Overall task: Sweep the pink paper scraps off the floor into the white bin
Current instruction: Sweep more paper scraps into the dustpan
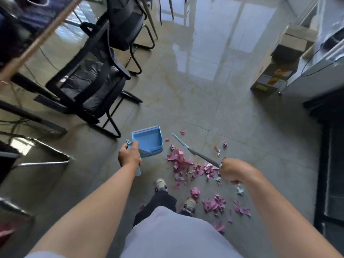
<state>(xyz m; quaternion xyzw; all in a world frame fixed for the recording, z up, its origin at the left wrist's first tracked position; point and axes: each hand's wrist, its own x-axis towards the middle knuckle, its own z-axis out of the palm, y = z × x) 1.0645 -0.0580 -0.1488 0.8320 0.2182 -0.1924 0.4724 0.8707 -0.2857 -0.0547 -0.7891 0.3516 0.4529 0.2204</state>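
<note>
Fingers [134, 146] of the left hand [129, 155] grip a blue dustpan [149, 139]; the right hand [233, 171] clasps a broom handle [202, 156], ready to push pink paper scraps [183, 164] in.

A single wide-angle view from the person's head looks forward and steeply down at the tiled floor [186, 94]. Both forearms reach out from the bottom edge, close to the lens; the person's shoes [161, 184] sit low in the centre. Straight lines bow near the borders.
</note>
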